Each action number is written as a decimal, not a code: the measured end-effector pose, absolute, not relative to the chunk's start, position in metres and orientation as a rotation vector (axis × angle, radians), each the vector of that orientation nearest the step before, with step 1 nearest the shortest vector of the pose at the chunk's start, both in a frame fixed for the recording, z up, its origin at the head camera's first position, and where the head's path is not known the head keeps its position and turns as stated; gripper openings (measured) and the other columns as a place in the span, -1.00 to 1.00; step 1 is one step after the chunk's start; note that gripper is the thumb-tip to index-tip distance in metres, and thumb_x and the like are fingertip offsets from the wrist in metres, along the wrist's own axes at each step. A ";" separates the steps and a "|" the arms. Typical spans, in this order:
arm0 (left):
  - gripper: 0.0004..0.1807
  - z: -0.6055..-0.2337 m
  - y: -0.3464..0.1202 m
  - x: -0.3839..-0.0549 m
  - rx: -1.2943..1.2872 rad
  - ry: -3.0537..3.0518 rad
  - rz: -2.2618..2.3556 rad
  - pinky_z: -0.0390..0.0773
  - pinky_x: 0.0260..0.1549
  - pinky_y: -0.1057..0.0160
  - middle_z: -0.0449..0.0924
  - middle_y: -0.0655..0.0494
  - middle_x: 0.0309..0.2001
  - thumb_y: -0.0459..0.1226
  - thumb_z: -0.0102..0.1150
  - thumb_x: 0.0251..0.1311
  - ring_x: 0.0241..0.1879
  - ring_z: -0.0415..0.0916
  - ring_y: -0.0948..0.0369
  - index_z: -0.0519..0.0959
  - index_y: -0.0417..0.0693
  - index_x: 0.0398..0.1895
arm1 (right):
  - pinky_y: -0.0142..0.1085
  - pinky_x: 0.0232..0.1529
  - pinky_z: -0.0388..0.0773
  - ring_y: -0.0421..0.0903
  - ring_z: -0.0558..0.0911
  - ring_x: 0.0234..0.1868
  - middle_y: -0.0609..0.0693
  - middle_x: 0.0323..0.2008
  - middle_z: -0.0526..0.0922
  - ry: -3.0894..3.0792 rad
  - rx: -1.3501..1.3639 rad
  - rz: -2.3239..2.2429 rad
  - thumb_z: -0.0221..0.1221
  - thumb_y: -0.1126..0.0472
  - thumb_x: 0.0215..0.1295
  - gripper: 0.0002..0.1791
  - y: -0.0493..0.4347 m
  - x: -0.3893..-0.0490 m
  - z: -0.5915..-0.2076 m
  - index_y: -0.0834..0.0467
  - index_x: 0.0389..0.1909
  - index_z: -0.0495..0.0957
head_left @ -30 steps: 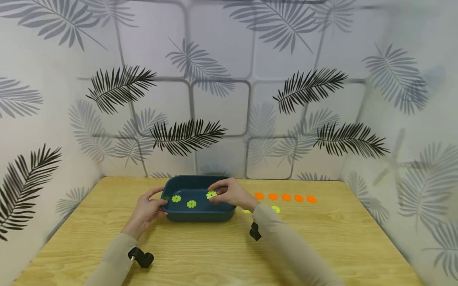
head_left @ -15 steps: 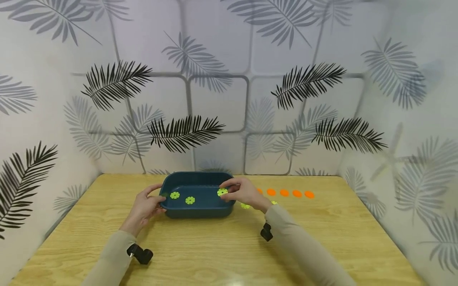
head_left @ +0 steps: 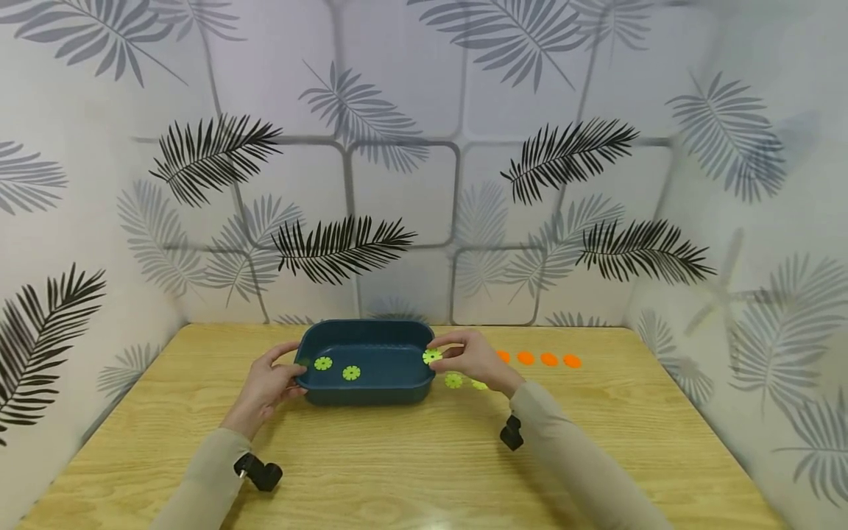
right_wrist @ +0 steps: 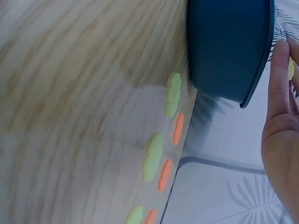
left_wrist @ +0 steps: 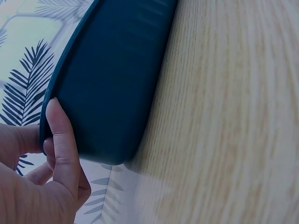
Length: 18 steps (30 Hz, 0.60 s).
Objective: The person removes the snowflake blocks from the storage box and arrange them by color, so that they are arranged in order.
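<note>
A dark blue rectangular basin (head_left: 371, 398) stands on the table toward the back. My left hand (head_left: 268, 390) grips its left end, thumb over the rim and fingers outside; the left wrist view shows the hand (left_wrist: 56, 168) at the basin's edge. With thumb and fingers, my right hand (head_left: 473, 358) pinches a yellow-green flower-shaped disc (head_left: 432, 357) at the basin's right rim, raised above the table. Inside the basin are two similar discs, one at the left (head_left: 323, 364) and another disc (head_left: 351, 373) beside it.
On the table right of the basin lie more yellow-green discs (right_wrist: 173, 94), partly hidden by my right hand in the head view. Behind them runs a row of several orange discs (head_left: 548, 359). A leaf-patterned wall (head_left: 411, 199) borders the wooden table (head_left: 371, 464) at the back.
My right hand has moved rightward with the pinched disc, from over the basin's inside to its right rim. My left hand keeps its grip on the left end.
</note>
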State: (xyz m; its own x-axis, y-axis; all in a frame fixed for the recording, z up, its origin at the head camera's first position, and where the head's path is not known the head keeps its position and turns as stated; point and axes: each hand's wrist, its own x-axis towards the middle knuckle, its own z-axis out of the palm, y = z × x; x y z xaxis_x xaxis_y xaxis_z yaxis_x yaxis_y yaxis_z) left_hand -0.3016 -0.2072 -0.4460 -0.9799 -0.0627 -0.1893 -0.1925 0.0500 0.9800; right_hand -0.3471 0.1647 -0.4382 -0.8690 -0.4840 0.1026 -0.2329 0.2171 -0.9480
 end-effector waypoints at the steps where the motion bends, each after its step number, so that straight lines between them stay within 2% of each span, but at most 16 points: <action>1: -0.34 -0.446 -0.207 -0.301 -0.269 2.205 2.088 0.69 -0.47 0.29 0.62 0.00 -0.41 -0.42 0.04 0.35 -0.57 0.58 0.25 0.16 0.00 0.50 | 0.12 0.00 0.62 -0.19 0.68 -0.27 0.23 0.13 0.57 2.279 -0.675 -1.708 0.37 0.32 0.15 -0.53 0.167 -0.347 -0.439 0.35 0.10 0.58; 7: -0.33 -0.448 -0.208 -0.303 -0.271 2.196 2.102 0.69 -0.48 0.29 0.61 0.01 -0.42 -0.42 0.04 0.35 -0.57 0.57 0.26 0.17 -0.01 0.50 | 0.09 0.05 0.61 -0.13 0.67 -0.18 0.26 0.25 0.47 2.281 -0.646 -1.693 0.35 0.32 0.18 -0.55 0.180 -0.345 -0.438 0.32 0.11 0.58; 13: -0.34 -0.449 -0.208 -0.305 -0.286 2.205 2.095 0.68 -0.48 0.30 0.61 0.00 -0.39 -0.42 0.04 0.35 -0.57 0.58 0.26 0.18 0.02 0.50 | 0.00 0.04 0.64 -0.15 0.67 -0.16 0.25 0.24 0.50 2.321 -0.620 -1.683 0.37 0.30 0.16 -0.54 0.193 -0.347 -0.441 0.31 0.10 0.59; 18: -0.34 -0.449 -0.207 -0.305 -0.275 2.216 2.089 0.69 -0.47 0.29 0.63 -0.01 -0.39 -0.42 0.04 0.35 -0.57 0.58 0.26 0.17 0.01 0.50 | 0.04 0.03 0.63 -0.17 0.68 -0.19 0.27 0.25 0.48 2.348 -0.607 -1.681 0.36 0.33 0.16 -0.55 0.206 -0.350 -0.447 0.32 0.10 0.59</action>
State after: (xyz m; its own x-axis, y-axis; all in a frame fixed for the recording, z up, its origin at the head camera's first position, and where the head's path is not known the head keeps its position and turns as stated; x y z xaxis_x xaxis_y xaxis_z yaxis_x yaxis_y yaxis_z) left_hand -0.3054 -0.2073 -0.4487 -0.9803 -0.0733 -0.1832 -0.1872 0.0522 0.9809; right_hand -0.3503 0.2061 -0.4468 -0.8980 -0.4324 0.0812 -0.2161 0.2728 -0.9375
